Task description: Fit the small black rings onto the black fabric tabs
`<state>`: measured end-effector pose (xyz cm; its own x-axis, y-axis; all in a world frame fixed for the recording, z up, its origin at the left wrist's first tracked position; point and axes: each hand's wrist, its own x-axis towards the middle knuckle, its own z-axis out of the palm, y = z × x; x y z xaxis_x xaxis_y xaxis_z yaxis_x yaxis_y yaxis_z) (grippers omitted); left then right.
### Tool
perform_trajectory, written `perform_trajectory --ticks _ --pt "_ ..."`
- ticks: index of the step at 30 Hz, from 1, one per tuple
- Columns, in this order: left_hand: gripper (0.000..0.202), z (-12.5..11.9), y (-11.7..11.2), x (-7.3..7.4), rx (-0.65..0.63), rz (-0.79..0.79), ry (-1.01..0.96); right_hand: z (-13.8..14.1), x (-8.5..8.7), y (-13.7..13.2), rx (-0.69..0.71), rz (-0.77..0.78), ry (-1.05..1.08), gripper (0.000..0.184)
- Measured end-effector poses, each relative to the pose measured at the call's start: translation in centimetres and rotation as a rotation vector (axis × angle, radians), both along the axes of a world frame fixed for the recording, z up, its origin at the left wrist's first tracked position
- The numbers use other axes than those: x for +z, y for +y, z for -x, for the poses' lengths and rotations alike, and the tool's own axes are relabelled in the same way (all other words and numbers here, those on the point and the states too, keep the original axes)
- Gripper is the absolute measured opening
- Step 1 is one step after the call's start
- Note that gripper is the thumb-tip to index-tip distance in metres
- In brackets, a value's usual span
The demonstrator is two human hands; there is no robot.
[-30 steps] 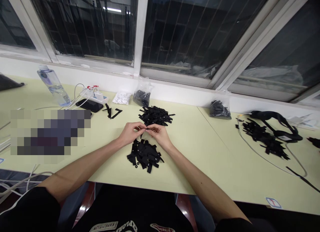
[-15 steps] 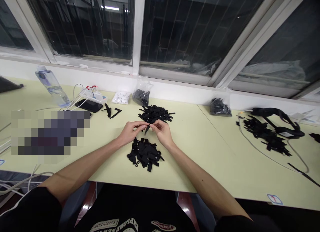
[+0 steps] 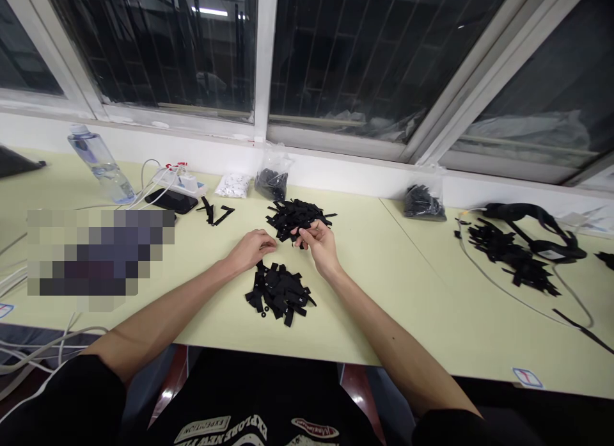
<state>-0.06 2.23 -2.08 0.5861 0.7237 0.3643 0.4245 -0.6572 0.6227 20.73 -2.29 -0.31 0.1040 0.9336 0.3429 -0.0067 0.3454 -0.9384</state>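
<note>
My left hand [image 3: 253, 248] hovers left of centre with its thumb and fingers pressed together. Whatever may be in that pinch is too small to make out. My right hand [image 3: 320, 246] is at the near edge of the far pile of black fabric strips [image 3: 292, 210]. Its thumb and fingers close on a black strip [image 3: 300, 231], mostly hidden against the dark pile. Nearer to me lies a second pile of black strips [image 3: 281, 292], some with small white marks. Small black rings [image 3: 263, 311] sit at its lower left edge.
Clear bags of black pieces [image 3: 271, 180] [image 3: 425, 201] and a white packet [image 3: 233, 185] line the wall. To the left are a water bottle [image 3: 103, 164], a phone [image 3: 171, 201] and cables. A black headset [image 3: 532, 231] and more strips [image 3: 508, 254] lie to the right.
My hands, which met over a black strip between the piles, have come apart. The right has moved slightly right and up to the far pile; the left has drawn back a little leftward.
</note>
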Motion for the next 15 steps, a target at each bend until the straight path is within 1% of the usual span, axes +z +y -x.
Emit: perform_trajectory --ticks 5,10,15 --pt "0.014 -0.07 0.01 0.10 -0.012 0.015 0.046 0.07 -0.15 -0.12 0.055 0.017 0.012 0.038" --pt "0.010 -0.31 -0.13 0.35 0.009 -0.006 0.091 0.25 0.01 -0.28 0.091 0.039 0.011 0.038" --pt "0.007 -0.51 -0.39 0.30 0.011 -0.067 0.134 0.30 0.20 -0.44 0.142 0.074 0.017 0.039"
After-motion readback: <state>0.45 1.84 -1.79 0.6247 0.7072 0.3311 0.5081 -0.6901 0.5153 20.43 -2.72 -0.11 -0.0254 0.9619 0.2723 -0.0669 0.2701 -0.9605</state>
